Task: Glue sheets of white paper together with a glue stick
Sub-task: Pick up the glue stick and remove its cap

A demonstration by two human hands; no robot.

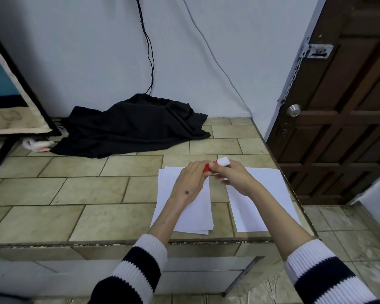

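**Glue stick mostly hidden in the hands**

The left hand [190, 181] and right hand [235, 175] are covering most of the glue stick [215, 165], and are hiding the far ends of the paper stack [184, 216] and single sheet [270, 194].

Home: tiled counter [75, 194], wooden door [349, 95]

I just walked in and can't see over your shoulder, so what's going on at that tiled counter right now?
A person in a striped sweater is holding a red glue stick in both hands above the counter. The left hand grips the red body while the right hand is at its white cap; whether the cap is coming off or going on can't be told. Below lie a small stack of white paper on the left and a separate sheet on the right, not overlapping. A black cloth is heaped by the wall.
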